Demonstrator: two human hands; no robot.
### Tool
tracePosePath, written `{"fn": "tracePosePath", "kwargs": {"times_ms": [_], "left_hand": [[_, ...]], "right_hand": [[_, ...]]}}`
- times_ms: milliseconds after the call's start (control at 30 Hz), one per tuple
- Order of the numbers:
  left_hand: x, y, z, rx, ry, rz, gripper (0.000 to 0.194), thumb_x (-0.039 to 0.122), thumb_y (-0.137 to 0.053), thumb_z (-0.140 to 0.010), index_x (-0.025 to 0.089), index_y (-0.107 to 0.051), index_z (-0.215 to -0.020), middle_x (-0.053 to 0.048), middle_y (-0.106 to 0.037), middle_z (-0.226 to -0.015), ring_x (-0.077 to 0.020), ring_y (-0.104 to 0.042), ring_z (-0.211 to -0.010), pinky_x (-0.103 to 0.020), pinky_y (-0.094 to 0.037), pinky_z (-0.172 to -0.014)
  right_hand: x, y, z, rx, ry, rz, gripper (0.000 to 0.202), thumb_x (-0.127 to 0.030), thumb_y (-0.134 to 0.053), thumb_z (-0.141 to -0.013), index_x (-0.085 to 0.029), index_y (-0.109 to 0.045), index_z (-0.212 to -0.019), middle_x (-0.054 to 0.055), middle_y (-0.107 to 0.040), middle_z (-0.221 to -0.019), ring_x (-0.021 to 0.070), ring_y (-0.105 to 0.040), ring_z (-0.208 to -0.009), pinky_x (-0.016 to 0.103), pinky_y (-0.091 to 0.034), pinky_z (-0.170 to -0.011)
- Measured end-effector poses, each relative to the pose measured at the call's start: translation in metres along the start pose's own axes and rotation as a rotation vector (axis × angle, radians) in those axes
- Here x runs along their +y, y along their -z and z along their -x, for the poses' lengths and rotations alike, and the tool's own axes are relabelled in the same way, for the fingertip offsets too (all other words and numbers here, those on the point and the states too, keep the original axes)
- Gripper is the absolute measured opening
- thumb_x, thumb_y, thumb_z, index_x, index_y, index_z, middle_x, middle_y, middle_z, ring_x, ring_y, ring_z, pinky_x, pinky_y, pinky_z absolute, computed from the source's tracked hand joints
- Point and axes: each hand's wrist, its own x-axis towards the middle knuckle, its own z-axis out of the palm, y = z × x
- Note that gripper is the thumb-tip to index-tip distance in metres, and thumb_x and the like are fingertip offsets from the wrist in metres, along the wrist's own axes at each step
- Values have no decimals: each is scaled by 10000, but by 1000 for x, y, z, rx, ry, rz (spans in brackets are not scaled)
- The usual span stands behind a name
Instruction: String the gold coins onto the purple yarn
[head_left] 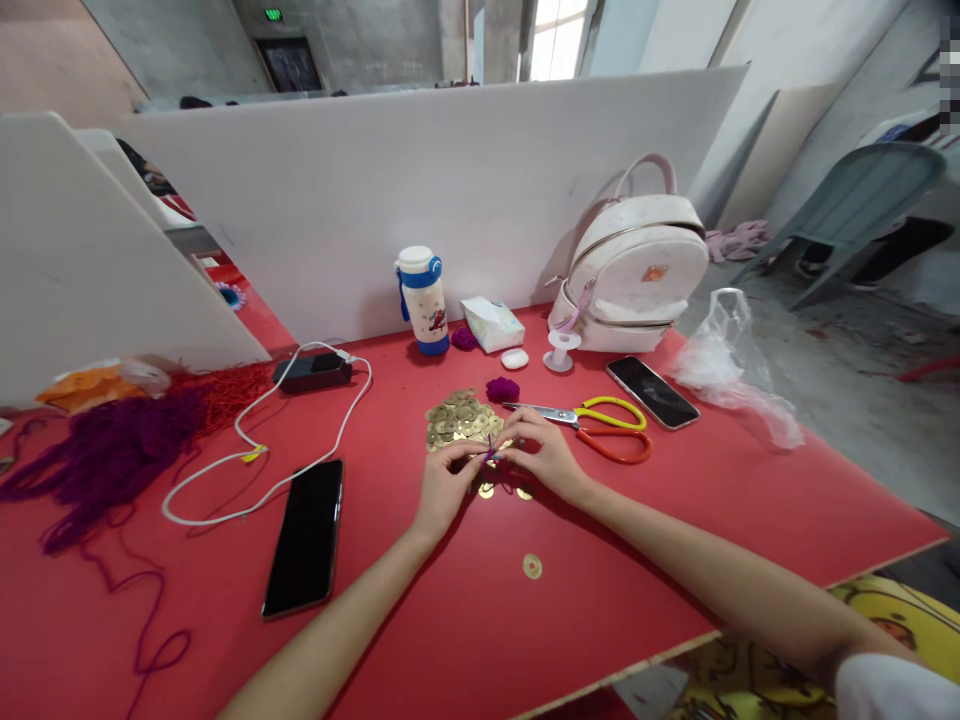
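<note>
My left hand (450, 481) and my right hand (546, 456) meet over the table, fingertips pinched close together on a purple yarn (491, 453). A short length of it shows between the fingers; how it is looped or knotted is too small to tell. Right behind my hands lies a heap of brass-coloured coins (463, 416) with holes in the middle. One loose coin (532, 566) rests nearer to me, and a few more lie just under my fingers. Scissors (600, 420) with yellow and orange handles lie beyond my right hand, next to a small purple yarn ball (502, 389).
Left lie a black phone (304, 540), a white cable (217, 521), a power bank (313, 372) and tangled purple yarn (124, 455). Along the back stand a bottle (423, 300), tissues (493, 325), a spool (561, 353) and a backpack (634, 265). Another phone (652, 391) and a plastic bag (731, 365) lie right.
</note>
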Motion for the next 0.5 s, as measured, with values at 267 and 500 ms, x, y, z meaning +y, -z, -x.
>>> {"fn": "tracePosePath", "kwargs": {"times_ms": [267,500], "left_hand": [[1,0,0,-27,-28,-8,96,203,-665,-749,195,-760,-749,-61,-758,-846,-213,-697,-823,-321,-542,-797],[0,0,0,18,13,11,107,195,-648,-744,180,-749,-778,-71,-757,-870,-216,-697,-829,-322,-543,-783]], "right_hand": [[2,0,-3,-49,-85,-111,96,-268,-660,-844,-203,-678,-775,28,-567,-841,175,-576,-794,321,-477,-724],[-1,-2,-1,-18,-9,8,45,-207,-579,-884,-206,-623,-873,43,-553,-908,168,-530,-798,302,-454,-705]]}}
